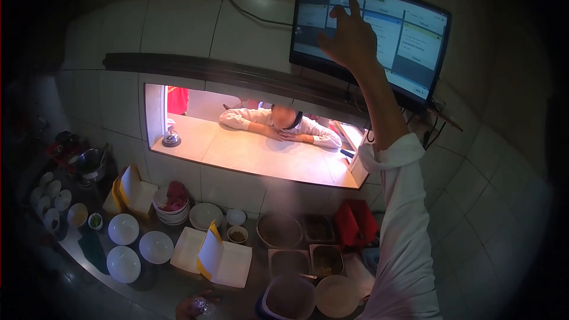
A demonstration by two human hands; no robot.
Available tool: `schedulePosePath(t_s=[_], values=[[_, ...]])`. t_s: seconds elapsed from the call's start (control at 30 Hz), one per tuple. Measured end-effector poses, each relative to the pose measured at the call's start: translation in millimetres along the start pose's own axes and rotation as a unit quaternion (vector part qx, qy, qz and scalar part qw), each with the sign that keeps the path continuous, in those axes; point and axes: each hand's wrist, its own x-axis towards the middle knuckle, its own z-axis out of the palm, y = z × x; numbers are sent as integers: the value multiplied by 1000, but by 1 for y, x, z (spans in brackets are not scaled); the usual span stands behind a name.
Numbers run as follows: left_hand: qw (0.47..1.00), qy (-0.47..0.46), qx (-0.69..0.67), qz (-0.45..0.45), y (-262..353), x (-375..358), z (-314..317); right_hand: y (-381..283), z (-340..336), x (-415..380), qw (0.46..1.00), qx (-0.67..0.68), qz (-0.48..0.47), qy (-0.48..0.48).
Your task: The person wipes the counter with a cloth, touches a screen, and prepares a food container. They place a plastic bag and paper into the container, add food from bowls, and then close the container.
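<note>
My right hand (pixel 351 38) is raised on a stretched arm in front of a wall-mounted screen (pixel 409 70). Its index finger points up and overlaps the top of the display, thumb and other fingers apart and nothing held. Columns of order cards show on the screen. Low at the bottom edge, my left hand (pixel 188 308) is closed around a shiny, crumpled piece of clear plastic (pixel 203 305). Just above that hand stands an opened takeaway box (pixel 231 262), white inside with a yellow edge.
White bowls (pixel 156 248) and another open box (pixel 139 194) stand on the counter at left. Food containers (pixel 288 262) and a red holder (pixel 354 223) are at right. Behind the serving hatch (pixel 249 154), a person (pixel 284 121) leans on the ledge near a bell (pixel 171 137).
</note>
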Motion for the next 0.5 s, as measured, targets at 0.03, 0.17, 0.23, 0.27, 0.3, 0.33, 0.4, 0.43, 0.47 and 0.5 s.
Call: schedulePosePath(t_s=[0.03, 0.17, 0.23, 0.27, 0.3, 0.33, 0.4, 0.43, 0.47, 0.5], values=[[1000, -1, 1, -1, -1, 0, -1, -2, 0, -2, 1000, 13, 3, 3], [1000, -9, -10, -10, -6, -3, -6, -6, -7, -4, 999, 27, -16, 17], [1000, -10, -21, -14, -4, -3, -8, -5, -7, -3, 999, 24, -19, 25], [999, -15, -29, -14, -3, -1, -10, -3, -6, -2, 999, 21, -24, 34], [999, -9, -32, -15, -10, -2, -17, -3, -4, 0, 999, 27, -24, 30], [999, -23, -19, -14, -16, 2, -30, -1, -2, 2, 999, 32, -15, 34], [999, -29, -7, -16, -28, -2, -41, 0, 3, 6, 998, 43, -3, 35], [997, -18, -71, -10, -27, -1, -39, 1, 5, 8, 999, 34, 10, 24], [991, -8, -134, -4, -27, 0, -37, 2, 7, 9, 999, 25, 23, 12], [993, -18, -114, 1, -24, 0, -35, 3, 9, 9, 999, 28, 24, 12]])
